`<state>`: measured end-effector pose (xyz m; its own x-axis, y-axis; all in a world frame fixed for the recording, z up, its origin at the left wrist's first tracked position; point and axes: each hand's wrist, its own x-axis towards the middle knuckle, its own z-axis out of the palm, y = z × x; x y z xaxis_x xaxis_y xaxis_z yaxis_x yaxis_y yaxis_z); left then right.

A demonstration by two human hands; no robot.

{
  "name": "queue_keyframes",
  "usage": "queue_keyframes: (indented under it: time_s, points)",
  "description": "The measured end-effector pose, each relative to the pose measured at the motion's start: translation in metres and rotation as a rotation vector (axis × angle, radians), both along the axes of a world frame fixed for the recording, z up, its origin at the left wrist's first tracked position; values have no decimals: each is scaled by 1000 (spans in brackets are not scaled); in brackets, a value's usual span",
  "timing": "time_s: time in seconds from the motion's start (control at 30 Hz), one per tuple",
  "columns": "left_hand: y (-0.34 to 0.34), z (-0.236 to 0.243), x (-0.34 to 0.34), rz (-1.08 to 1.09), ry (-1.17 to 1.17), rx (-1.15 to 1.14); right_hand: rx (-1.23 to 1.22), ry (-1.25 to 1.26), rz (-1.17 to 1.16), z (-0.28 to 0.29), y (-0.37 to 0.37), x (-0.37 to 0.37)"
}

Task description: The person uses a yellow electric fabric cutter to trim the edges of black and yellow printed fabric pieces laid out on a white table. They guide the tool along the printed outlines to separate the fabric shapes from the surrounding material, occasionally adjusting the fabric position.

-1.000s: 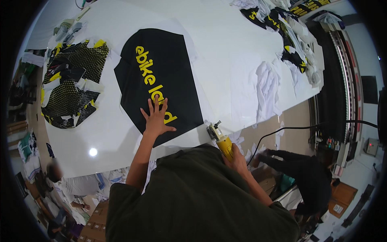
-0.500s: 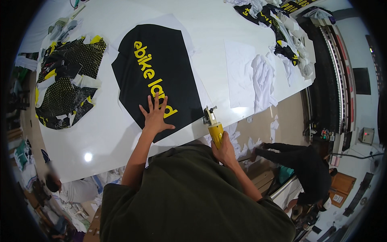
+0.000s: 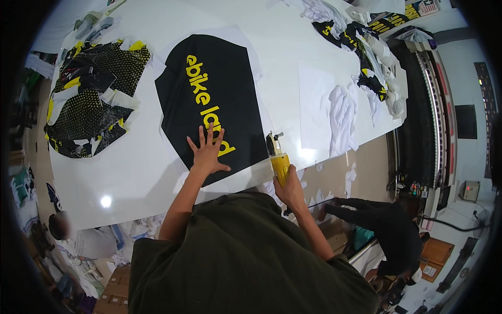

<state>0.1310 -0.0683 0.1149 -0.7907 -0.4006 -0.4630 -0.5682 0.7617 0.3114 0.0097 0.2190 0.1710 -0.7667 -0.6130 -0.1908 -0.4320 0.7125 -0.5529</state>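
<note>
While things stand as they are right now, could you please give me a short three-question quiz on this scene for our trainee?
1. Multiple choice: what colour is the body of the handheld tool gripped by the right hand?
A) Red
B) Yellow
C) Blue

2. True or false: the left hand rests with fingers spread on the black fabric panel.

3. Fill in the blank: on the white table, the crumpled white fabric lies to the ____ of that panel in the picture.

Key: 1. B; 2. True; 3. right.

Yellow lettering point(image 3: 203, 98) on black fabric panel point(image 3: 232, 99), dark corner strip point(image 3: 395, 22)
</note>
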Motion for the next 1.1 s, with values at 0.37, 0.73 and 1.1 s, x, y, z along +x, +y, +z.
queue_keyframes:
  time_s: [0.37, 0.73, 1.1]
  points:
    - [1, -2, 2, 6, 16, 2, 56, -43, -7, -6, -62, -49]
    - [0, -8, 4, 6, 33, 4, 42, 43, 42, -18, -134, -108]
    - [1, -6, 5, 23, 63, -23, 70, 66, 79, -24, -196, -158]
